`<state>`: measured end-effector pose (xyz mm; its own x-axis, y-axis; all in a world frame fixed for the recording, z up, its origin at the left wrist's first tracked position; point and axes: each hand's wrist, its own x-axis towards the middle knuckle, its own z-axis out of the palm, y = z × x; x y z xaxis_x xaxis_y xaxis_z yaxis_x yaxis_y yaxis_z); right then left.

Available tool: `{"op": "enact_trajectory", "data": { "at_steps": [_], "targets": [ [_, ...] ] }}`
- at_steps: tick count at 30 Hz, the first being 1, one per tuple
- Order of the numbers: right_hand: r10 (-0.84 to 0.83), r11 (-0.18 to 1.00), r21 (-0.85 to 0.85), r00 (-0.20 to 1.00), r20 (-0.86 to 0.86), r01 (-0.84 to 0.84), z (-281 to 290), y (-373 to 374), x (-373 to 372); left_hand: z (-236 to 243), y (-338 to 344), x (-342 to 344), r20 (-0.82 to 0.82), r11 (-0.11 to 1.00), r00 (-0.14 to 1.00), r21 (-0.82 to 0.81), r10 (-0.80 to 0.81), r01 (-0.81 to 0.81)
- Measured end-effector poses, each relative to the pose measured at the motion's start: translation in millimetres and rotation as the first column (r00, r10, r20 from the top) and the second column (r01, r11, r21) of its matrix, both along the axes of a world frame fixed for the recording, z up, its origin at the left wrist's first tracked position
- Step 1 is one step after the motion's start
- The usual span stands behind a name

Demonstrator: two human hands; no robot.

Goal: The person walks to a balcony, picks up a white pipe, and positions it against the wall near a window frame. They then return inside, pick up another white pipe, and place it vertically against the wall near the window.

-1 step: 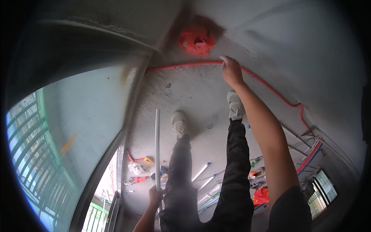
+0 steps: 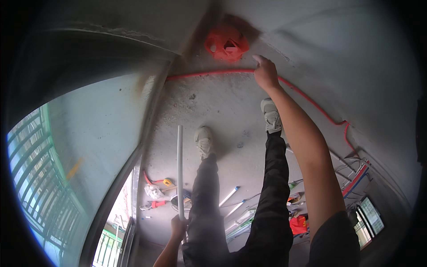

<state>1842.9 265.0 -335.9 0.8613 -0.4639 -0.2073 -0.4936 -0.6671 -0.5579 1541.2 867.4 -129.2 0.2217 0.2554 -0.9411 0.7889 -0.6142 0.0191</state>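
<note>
My left hand point(image 2: 179, 228), low in the picture, is closed around a long white bar point(image 2: 180, 158), held upright beside my leg. My right hand point(image 2: 266, 73) is raised above the red conduit point(image 2: 209, 74) that crosses the floor, just below a crumpled red plastic bag point(image 2: 226, 41) in the corner. Its fingers are mostly curled, with one reaching forward; I cannot make out whether anything is in them. My pale shoes point(image 2: 203, 140) stand on the dusty concrete floor point(image 2: 235, 111), the right one farther forward.
A glazed door point(image 2: 106, 115) and frame border the left, with green railings beyond. Lower down lie white pipes point(image 2: 229, 196), a yellow tape measure point(image 2: 167, 181), red-handled tools point(image 2: 158, 204) and a red bag point(image 2: 299, 224). Pipes point(image 2: 356, 175) follow the right wall.
My right hand has moved slightly upward in the picture, away from the red conduit toward the bag in the corner. My left hand and the bar are nearly unchanged.
</note>
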Motion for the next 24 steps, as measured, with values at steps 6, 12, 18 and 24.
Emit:
{"op": "enact_trajectory", "data": {
  "at_steps": [6, 12, 18, 24],
  "targets": [
    [0.404, 0.910, 0.004, 0.885, -0.232, -0.415, -133.4, -55.2, 113.2, 7.4, -83.7, -30.7, -0.105, 0.922, 0.923, 0.165, 0.369, -0.350],
    [0.590, 0.778, 0.037, 0.710, -0.384, -0.627, -187.5, -56.8, 136.7, -2.8, -190.4, -155.5, 0.013, 0.786, 0.789, 0.081, 0.615, -0.613],
    [0.739, 0.522, 0.067, 0.411, -0.534, -0.850, -231.1, -39.7, 155.4, 10.0, -308.9, -215.7, -0.006, 0.679, 0.688, 0.172, 0.725, -0.714],
    [0.676, 0.373, 0.023, 0.255, -0.691, -0.928, -201.5, -59.1, 168.7, 21.1, -304.4, -225.3, -0.066, 0.631, 0.631, 0.188, 0.773, -0.753]
  ]
}}
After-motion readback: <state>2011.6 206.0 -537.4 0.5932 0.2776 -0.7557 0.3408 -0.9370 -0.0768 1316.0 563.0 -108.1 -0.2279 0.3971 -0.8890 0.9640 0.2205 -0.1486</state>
